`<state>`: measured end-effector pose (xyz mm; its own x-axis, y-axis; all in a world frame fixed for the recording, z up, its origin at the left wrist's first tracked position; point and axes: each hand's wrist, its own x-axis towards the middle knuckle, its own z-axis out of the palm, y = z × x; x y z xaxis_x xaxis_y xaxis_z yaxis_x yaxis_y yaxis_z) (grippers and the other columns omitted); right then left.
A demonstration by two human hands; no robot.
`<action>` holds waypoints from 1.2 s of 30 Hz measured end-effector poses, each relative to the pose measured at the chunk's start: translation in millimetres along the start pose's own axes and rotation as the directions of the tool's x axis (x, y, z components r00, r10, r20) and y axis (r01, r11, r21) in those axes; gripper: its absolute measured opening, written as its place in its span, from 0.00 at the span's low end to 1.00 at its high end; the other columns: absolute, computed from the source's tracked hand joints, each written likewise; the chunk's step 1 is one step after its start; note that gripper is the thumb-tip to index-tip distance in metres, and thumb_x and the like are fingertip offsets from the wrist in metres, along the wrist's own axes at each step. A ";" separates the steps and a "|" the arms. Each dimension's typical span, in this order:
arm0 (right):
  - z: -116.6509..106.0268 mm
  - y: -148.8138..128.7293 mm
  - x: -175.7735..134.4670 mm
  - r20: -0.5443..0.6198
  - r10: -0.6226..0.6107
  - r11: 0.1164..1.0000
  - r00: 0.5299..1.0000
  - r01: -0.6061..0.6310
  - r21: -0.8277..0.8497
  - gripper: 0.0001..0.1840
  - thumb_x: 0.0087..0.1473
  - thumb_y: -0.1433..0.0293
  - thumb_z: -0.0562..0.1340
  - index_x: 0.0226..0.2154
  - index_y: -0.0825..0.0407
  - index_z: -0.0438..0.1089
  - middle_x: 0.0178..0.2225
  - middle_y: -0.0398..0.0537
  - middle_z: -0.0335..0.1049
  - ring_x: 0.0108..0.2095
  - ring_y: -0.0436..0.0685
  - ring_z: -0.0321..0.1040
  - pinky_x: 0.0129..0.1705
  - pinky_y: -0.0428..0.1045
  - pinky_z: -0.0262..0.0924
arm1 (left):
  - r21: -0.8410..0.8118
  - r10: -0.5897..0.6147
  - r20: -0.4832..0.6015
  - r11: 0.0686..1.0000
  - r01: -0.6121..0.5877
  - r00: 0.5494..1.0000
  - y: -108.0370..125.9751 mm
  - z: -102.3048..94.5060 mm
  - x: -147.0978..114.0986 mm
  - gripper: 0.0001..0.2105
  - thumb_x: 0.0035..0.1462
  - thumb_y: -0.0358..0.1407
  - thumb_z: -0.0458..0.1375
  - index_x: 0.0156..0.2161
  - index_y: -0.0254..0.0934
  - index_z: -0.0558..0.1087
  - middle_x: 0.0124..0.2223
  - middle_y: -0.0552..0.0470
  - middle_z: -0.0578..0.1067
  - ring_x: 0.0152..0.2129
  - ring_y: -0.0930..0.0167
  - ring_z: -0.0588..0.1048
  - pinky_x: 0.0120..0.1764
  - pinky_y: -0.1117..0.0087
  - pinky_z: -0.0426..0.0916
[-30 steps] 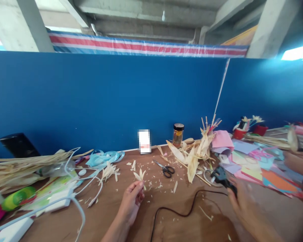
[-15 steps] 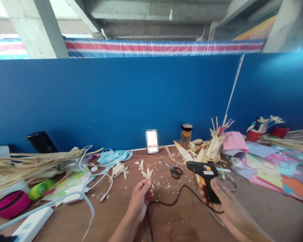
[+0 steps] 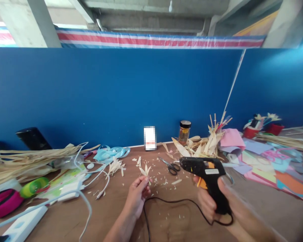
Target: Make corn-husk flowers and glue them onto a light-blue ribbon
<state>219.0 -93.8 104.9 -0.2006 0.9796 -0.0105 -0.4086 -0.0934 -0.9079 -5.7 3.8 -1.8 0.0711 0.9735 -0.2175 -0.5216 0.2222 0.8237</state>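
Note:
Between the fingertips of my left hand is a small flower of pale dried husk petals, its petals pointing up. My right hand is wrapped round a black hot glue gun with an orange trigger, its nozzle pointing left. A white glue stick juts from the gun's back end. From the grip, a black cord loops across the brown table towards me. Black-handled scissors lie just beyond the nozzle, with pale husk scraps scattered around.
A lidded jar stands by a husk bundle. Coloured paper sheets spread at right. On the left lie blue ribbon, long dried strips, a white power strip and a pink pouch. A blue partition rises behind.
My right hand has brought the glue gun up and nearer to me. The left hand still pinches the flower in nearly the same place. The view has shifted slightly.

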 end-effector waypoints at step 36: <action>-9.8 112.9 64.8 0.092 -0.062 0.875 0.994 0.099 -0.475 0.25 0.55 0.52 0.49 0.37 0.56 0.66 0.19 0.40 0.58 0.19 0.48 0.52 0.22 0.44 0.47 | 0.028 0.118 0.046 0.992 -0.119 0.992 -6.5 3.1 0.2 0.08 0.42 0.35 0.64 0.29 0.32 0.75 0.23 0.54 0.72 0.21 0.78 0.68 0.27 0.78 0.63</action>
<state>168.6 -39.2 -2.4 -0.2559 0.9630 0.0844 0.0456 0.0993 -0.9940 0.4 2.8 -5.6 0.0481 0.9943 -0.0947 -0.5024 0.1060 0.8581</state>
